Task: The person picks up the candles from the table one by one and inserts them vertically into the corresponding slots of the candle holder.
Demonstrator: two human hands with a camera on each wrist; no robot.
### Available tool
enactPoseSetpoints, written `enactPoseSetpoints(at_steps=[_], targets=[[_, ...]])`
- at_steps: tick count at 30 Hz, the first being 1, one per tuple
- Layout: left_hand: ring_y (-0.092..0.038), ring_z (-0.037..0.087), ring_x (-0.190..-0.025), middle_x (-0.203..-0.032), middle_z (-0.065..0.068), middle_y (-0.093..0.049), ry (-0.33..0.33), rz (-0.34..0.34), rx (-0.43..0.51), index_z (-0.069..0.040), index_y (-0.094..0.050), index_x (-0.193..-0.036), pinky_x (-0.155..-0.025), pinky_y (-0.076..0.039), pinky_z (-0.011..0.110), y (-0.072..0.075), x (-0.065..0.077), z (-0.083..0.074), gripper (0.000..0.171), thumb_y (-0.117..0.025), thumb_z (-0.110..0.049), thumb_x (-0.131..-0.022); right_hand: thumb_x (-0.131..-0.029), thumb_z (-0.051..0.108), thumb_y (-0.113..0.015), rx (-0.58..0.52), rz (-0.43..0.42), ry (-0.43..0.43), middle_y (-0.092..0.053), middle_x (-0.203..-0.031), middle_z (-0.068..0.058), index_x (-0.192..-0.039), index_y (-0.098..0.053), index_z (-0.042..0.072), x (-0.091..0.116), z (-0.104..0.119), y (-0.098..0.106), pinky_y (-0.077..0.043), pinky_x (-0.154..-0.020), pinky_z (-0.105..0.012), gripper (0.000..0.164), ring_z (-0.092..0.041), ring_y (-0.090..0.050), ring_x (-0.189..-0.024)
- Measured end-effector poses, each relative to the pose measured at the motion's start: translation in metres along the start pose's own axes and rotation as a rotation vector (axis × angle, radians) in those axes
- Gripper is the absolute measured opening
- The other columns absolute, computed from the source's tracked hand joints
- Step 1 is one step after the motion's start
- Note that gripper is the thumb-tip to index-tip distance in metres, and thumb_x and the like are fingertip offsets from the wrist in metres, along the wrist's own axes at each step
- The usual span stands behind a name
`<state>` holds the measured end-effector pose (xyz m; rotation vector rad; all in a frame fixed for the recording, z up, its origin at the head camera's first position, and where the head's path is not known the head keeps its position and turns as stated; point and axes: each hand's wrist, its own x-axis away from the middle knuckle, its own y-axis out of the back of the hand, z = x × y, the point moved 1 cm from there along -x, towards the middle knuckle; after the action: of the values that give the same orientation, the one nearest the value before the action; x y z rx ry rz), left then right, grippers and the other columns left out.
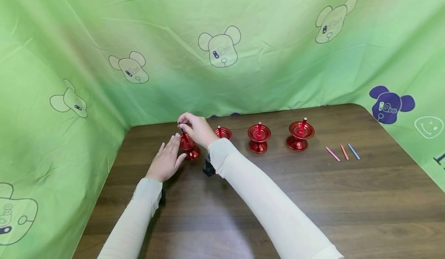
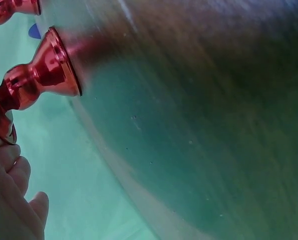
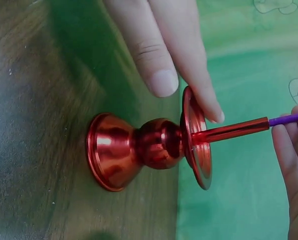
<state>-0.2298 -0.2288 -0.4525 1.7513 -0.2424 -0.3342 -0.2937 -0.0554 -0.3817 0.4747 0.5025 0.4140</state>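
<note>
Right hand (image 1: pixel 197 129) pinches a purple stick (image 3: pixel 286 120)

Slim and smooth, the stick meets the mouth of the tube (image 3: pixel 233 130) on a shiny red holder (image 3: pixel 161 142). Brown wood-grain table (image 1: pixel 194 216); green cloth (image 1: pixel 167 81) behind, printed with cartoon heads. The stick sits between the pinching fingertips, the holder below them; the left hand (image 1: pixel 165 162), fingers straight, touches its dish (image 3: pixel 205 176). Right of the grip: three more holders (image 1: pixel 258 147), then three loose sticks (image 1: pixel 344 152).

Left arm (image 1: pixel 130 222) up from bottom of head view, sleeved to wrist. Left grip (image 1: pixel 164 161) back-up, fingers extended, thumb splayed off to the side. Right arm (image 1: pixel 267 199) slants up-left from lower right, also sleeved. Right grip (image 1: pixel 199 130) bent-fingered, thumb and fingertips pinching, just beyond left fingertips.
</note>
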Motion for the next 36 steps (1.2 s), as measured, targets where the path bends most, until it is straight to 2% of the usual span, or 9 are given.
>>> enactPoseSetpoints(at_steps=[8,21,30,36], targets=[[-0.017,0.033,-0.154,-0.166,0.018,-0.019,-0.005,-0.015,-0.009,0.003,-0.016,-0.160,-0.122,-0.017,0.057,0.0049,-0.0003,0.0013,0.073,-0.046,-0.038,-0.108,-0.104,0.012,-0.058,0.057,0.009,0.046,-0.072,-0.105,-0.006,-0.114,-0.064,0.002,-0.0043,0.0028,-0.0012,-0.052,-0.091,-0.024,0.015,-0.016,-0.069,-0.100],[-0.018,0.032,-0.154,-0.166,0.018,-0.020,-0.014,-0.011,-0.018,0.003,-0.017,-0.160,-0.121,-0.018,0.057,0.0078,-0.0052,0.0010,0.072,-0.045,-0.039,-0.108,-0.104,0.011,-0.058,0.092,0.006,0.022,-0.072,-0.104,-0.007,-0.113,-0.063,0.004,-0.0059,0.0047,0.0003,-0.052,-0.091,-0.026,0.012,-0.017,-0.069,-0.100],[-0.019,0.033,-0.154,-0.166,0.018,-0.020,0.004,-0.001,-0.007,0.003,-0.018,-0.160,-0.121,-0.018,0.058,-0.0008,0.0004,0.0016,0.074,-0.048,-0.040,-0.107,-0.103,0.011,-0.059,0.069,0.007,-0.003,-0.071,-0.105,-0.007,-0.113,-0.062,0.005,-0.0009,-0.0012,-0.0074,-0.052,-0.095,-0.028,0.012,-0.017,-0.069,-0.102],[-0.019,0.031,-0.154,-0.166,0.017,-0.021,0.000,-0.019,-0.002,0.002,-0.019,-0.160,-0.121,-0.018,0.057,-0.0018,-0.0009,-0.0010,0.073,-0.047,-0.039,-0.108,-0.102,0.009,-0.060,-0.004,-0.030,-0.007,-0.071,-0.105,-0.008,-0.112,-0.062,0.005,0.0014,-0.0047,-0.0068,-0.053,-0.093,-0.028,0.011,-0.018,-0.069,-0.100]])
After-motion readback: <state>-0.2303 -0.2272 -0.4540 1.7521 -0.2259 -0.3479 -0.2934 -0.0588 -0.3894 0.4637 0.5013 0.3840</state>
